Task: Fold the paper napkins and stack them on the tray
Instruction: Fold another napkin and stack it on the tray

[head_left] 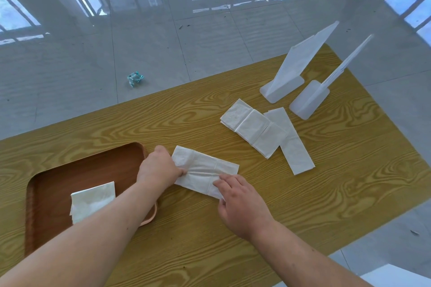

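A long white paper napkin (205, 169) lies flat on the wooden table just right of the brown tray (77, 170). My left hand (158, 168) pinches its left end, and my right hand (240, 202) grips its near right corner. One folded napkin (93, 200) rests inside the tray, partly hidden by my left forearm. Further right on the table lies a small pile of unfolded napkins (254, 128) with a long napkin strip (293, 144) beneath it.
Two white plastic stands (296, 70) (310, 98) sit at the far right of the table (326, 193). The table's far edge runs diagonally; beyond it is tiled floor with a crumpled blue-green wrapper (135, 78).
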A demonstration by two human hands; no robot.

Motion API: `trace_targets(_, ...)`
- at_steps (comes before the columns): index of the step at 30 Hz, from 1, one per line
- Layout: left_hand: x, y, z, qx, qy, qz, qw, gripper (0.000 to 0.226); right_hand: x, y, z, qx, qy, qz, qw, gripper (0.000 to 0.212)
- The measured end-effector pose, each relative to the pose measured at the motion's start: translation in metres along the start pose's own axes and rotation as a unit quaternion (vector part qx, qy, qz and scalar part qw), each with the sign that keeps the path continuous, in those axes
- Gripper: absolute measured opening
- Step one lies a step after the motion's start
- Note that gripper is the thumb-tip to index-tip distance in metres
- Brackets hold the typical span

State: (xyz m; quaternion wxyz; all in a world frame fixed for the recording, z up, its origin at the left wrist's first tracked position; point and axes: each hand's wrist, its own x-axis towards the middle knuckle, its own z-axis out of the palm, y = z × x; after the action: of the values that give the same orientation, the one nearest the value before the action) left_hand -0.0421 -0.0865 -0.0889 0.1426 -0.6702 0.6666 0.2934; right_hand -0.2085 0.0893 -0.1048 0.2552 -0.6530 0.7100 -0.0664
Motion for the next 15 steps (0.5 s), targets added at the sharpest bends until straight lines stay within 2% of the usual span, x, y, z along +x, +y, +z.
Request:
trace_targets(3,0.005,0.001,-0.001,0.019,-0.030,0.013,0.999,0.031,0.001,0.000,0.000,0.002,0.000,0.004,1.000,0.052)
trace_targets(9,0.000,-0.001,0.005,-0.038,0.013,0.090,0.995,0.006,0.005,-0.003,-0.001,0.004,0.000,0.010,1.000,0.049)
trace_targets(15,-0.014,0.005,0.004,-0.126,0.058,0.229,0.964,0.031,0.007,-0.006,-0.001,0.007,0.000,0.015,1.000,0.050)
